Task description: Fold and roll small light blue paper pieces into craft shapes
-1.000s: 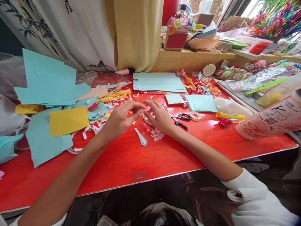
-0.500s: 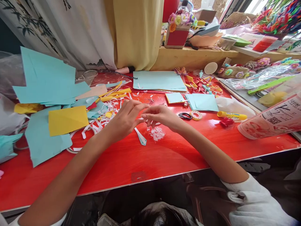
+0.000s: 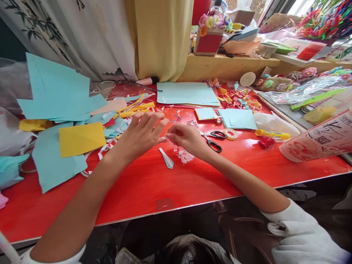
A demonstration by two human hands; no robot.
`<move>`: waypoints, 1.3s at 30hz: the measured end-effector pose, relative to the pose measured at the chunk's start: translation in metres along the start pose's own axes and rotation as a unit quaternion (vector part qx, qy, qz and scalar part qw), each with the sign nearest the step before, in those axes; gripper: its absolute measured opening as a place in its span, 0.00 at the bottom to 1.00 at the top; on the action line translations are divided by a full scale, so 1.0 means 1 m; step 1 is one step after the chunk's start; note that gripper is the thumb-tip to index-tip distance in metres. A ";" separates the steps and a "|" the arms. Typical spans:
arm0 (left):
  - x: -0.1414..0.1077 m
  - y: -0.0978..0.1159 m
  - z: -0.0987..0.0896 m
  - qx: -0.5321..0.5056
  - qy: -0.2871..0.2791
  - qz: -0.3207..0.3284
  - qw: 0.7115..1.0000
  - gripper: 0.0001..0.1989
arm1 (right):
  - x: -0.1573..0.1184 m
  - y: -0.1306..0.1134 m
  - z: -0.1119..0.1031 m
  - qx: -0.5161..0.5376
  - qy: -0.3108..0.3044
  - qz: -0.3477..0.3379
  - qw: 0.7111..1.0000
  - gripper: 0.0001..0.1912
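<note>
My left hand [image 3: 145,132] hovers over the red table with its fingers spread, its thumb reaching toward my right hand. My right hand [image 3: 188,139] is closed in a pinch, its fingertips meeting the left thumb. A tiny white scrap [image 3: 164,138] shows at the thumb tip; what the right fingers hold is hidden. Below them lies a folded blue-and-white paper piece [image 3: 167,158], narrow at one end and pointed at the other. Beside it is a pile of white shreds [image 3: 184,155]. Black-handled scissors [image 3: 215,145] lie just past my right hand, near a tape roll [image 3: 230,134].
Blue sheets [image 3: 60,90] and a yellow card [image 3: 82,139] cover the left side. Stacked blue paper [image 3: 187,93] and small blue squares [image 3: 238,119] lie at the back. A glue stick [image 3: 272,134] and a large tilted cup [image 3: 316,141] stand at the right.
My left hand has lifted slightly and its fingers have spread. The folded paper piece now lies in full view, and more of the scissors shows beside my right hand.
</note>
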State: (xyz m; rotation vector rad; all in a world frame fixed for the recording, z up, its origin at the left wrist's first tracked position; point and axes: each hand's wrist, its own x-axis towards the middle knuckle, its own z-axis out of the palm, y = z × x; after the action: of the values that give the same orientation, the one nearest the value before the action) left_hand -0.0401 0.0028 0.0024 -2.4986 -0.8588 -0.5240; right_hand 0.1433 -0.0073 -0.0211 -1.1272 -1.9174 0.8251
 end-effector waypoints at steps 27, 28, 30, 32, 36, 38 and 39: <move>0.008 0.018 0.002 -0.144 0.065 -0.135 0.978 0.06 | -0.001 -0.004 -0.002 0.048 0.009 -0.047 0.998 0.09; 0.008 0.019 0.001 -0.136 0.082 -0.140 0.977 0.06 | -0.001 -0.004 0.000 0.090 0.006 -0.037 0.995 0.10; 0.006 0.021 0.001 -0.103 0.107 -0.130 0.980 0.07 | -0.001 -0.004 0.002 0.147 0.004 -0.023 0.989 0.12; 0.004 0.025 0.001 -0.052 0.123 -0.089 0.987 0.09 | 0.001 -0.001 0.003 0.171 0.008 -0.011 0.985 0.14; 0.002 0.032 -0.002 0.020 0.141 0.003 0.990 0.10 | 0.009 0.016 -0.008 0.176 0.099 0.021 0.979 0.15; 0.004 0.033 -0.005 -0.035 0.135 -0.026 0.990 0.08 | 0.012 0.022 -0.016 0.179 0.124 0.049 0.975 0.15; 0.006 0.032 -0.006 -0.088 0.122 -0.057 0.987 0.06 | 0.012 0.023 -0.020 0.179 0.121 0.056 0.975 0.14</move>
State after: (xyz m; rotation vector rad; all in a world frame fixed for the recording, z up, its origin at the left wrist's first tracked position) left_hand -0.0160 -0.0202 0.0011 -2.4804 -0.8955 -0.9595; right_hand 0.1653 0.0160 -0.0260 -1.0634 -1.4467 0.9977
